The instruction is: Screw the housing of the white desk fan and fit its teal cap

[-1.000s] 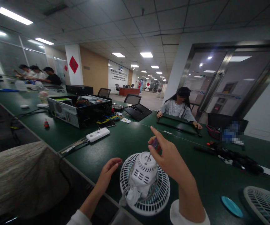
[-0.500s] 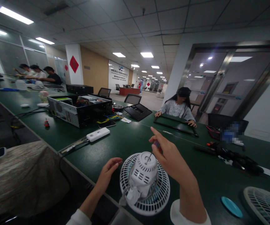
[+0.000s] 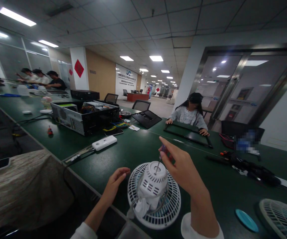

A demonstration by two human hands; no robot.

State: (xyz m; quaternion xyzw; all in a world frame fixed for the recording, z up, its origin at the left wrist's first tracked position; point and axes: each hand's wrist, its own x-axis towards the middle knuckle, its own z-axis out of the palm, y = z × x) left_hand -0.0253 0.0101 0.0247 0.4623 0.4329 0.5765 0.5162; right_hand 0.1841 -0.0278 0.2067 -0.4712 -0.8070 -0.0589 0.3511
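White left sleeve [image 3: 84, 231] and white right sleeve [image 3: 187, 225], with bare forearms [image 3: 201, 207] beyond them.
The sleeves are plain in colour; the left shows as a small piece at the bottom edge, while the right has a wide, loose opening around the arm with a softly rounded rim. The forearms taper to slim wrists [image 3: 108, 195], and the left hand [image 3: 117, 178] and right hand [image 3: 179, 162] are both bare, with slender fingers [image 3: 169, 146]. The weave and stitching of the cloth are too dim to make out.
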